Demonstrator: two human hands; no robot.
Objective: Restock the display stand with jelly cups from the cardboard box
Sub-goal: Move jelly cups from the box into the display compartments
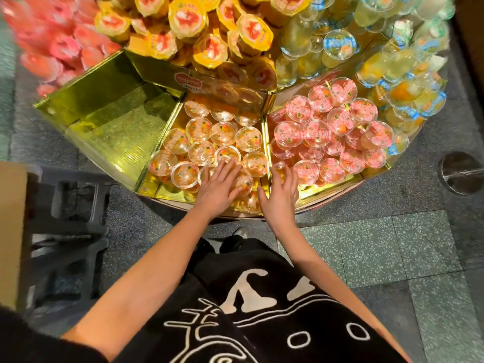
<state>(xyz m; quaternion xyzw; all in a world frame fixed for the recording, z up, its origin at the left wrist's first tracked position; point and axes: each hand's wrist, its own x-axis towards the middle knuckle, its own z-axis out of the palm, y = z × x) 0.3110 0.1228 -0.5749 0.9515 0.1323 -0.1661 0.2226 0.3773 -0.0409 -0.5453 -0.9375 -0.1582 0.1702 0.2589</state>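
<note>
The round display stand (86, 90) has gold-lined compartments. Its middle compartment holds several clear jelly cups with orange fruit (201, 151). My left hand (220, 186) lies flat with straight fingers on the cups at that compartment's front. My right hand (281, 193) rests with spread fingers on the front edge by the gold divider, beside the compartment of pink-lidded jelly cups (318, 132). Neither hand grips a cup. The cardboard box (11, 231) shows only as a brown edge at the far left.
The left compartment (115, 127) holds no cups. Upper tiers carry yellow-lidded cups (207, 30), pink cups (52, 43) and blue-lidded cups (340, 45). A dark plastic stool or crate (70, 221) stands on the floor at left, a metal post base (462, 172) at right.
</note>
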